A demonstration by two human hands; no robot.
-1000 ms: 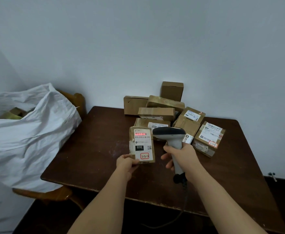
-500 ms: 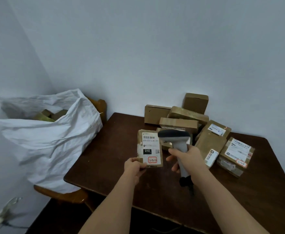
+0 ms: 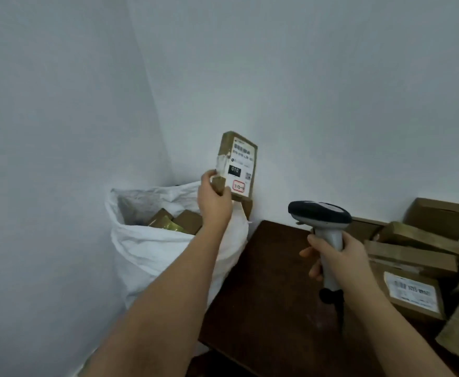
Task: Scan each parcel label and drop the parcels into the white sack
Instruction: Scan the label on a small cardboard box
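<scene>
Left hand [image 3: 214, 202] pinches cardboard parcel [image 3: 238, 166] | right hand [image 3: 337, 257] grips plastic scanner [image 3: 321, 216]

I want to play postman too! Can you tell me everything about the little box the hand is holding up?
The parcel is a small brown cardboard box with tape on its edge. A white label covers its front, showing a barcode, a black patch reading 010, a tiny square code and a red-outlined stamp. It stands upright, tilted slightly, in the air before the wall, above the white sack. The left hand pinches its lower left corner; nothing else touches it.
</scene>
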